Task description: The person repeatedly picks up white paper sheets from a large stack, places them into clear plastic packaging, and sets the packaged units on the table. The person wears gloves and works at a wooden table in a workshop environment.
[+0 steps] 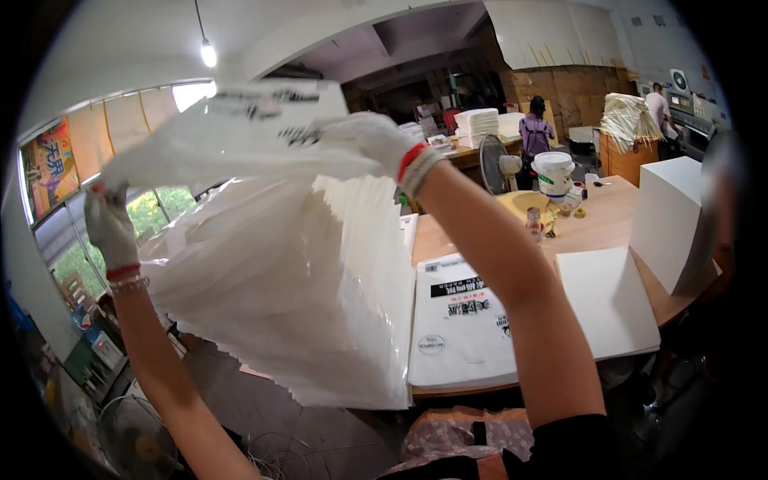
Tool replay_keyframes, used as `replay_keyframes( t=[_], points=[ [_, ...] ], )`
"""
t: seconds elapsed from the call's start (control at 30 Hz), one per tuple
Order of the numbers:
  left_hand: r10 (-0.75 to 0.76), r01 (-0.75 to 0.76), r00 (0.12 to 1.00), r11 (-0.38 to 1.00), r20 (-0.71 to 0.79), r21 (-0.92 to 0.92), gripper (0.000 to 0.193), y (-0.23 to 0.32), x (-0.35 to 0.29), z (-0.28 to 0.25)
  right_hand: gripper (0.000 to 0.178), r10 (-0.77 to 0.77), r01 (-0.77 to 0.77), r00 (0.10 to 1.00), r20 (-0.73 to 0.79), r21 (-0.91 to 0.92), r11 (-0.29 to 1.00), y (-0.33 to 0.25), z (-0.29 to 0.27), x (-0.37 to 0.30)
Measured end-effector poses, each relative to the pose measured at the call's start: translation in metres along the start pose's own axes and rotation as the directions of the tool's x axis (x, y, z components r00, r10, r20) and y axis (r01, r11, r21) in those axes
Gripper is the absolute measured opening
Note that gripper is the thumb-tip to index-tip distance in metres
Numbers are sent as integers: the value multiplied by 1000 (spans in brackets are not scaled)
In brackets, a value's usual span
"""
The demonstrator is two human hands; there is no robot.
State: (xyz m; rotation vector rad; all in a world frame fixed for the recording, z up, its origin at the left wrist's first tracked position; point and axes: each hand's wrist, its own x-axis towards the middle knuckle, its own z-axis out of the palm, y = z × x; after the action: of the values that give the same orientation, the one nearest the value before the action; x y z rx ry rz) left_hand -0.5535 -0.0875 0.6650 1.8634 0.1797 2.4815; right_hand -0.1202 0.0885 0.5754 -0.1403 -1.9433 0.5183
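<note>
Gripping clear bag [240,140] top with gloved left hand [110,228] and right hand [370,142], both fists closed; heavy paper stack [304,296] inside could tear plastic or slip out.

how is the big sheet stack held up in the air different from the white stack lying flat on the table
The held stack hangs in the air, fanned so its sheet edges show, gripped at the top by the left hand and right hand. The flat stack lies squared on the wooden table, untouched. The held stack looks plain below; the flat stack bears dark print. Both are white.
</note>
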Motion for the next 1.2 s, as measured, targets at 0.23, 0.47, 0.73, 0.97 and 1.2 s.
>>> replay_keyframes(
  t=[0.23,0.47,0.73,0.97,1.2],
  points=[
    [0,-155,987,224,159,962,10,-61,-93,-54,26,446,-446,894,-35,-139,884,-23,34,30],
    [81,-27,997,315,2,949,13,-84,-185,-146,43,343,-350,936,83,331,876,-8,7,-41],
    [-721,940,286,84,-632,331,18,-45,-705,-156,82,868,-732,297,-398,-679,-60,12,-120,-552],
    [-996,793,-77,-30,50,609,18,3,-716,56,72,746,-686,383,-544,-709,-165,39,-113,-686],
    [-793,701,-64,396,606,593,13,-66,-714,187,40,549,-824,419,-723,-557,-105,60,-162,-739]
  ],
)
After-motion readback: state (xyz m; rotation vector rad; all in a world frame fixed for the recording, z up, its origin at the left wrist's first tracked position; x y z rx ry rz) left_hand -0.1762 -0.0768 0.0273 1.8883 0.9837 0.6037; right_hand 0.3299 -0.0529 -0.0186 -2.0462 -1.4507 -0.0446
